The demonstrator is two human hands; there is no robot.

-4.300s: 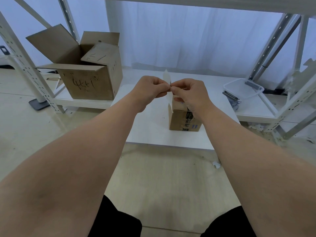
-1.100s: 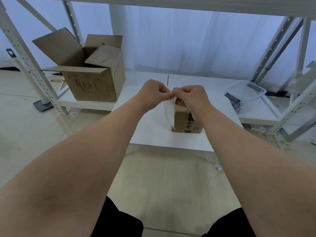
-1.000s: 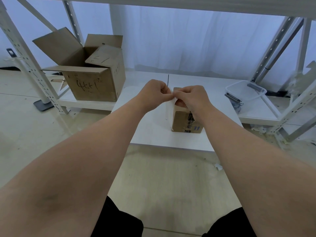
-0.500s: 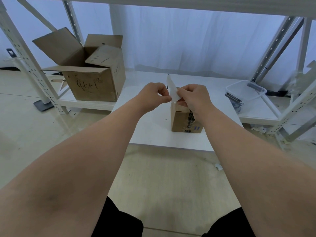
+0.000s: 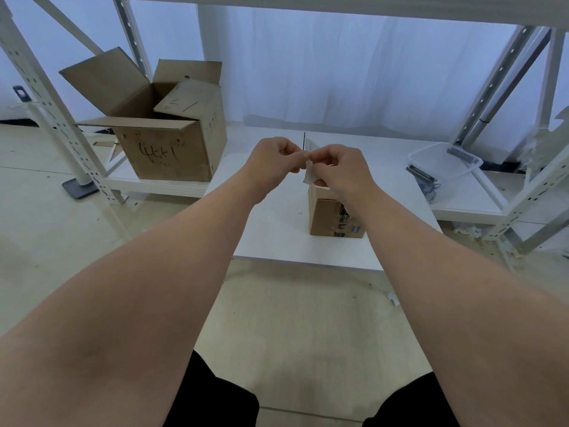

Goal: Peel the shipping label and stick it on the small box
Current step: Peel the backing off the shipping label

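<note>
Both hands (image 5: 308,161) pinch thin white label (image 5: 308,175) above cardboard box (image 5: 324,215).

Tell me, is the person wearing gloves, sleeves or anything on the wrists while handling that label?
No. The left hand and right hand are bare, with no gloves, rings, watch or bands that I can see. Both forearms are uncovered to the frame edge, so no sleeves show. The only clothing visible is dark fabric at the bottom of the view.

White tabletop (image 5: 271,229) bare left/front of small brown cardboard box (image 5: 323,215); large open brown carton (image 5: 160,143) blocks far left, clear plastic tub (image 5: 443,161) w/ clips far right.
</note>
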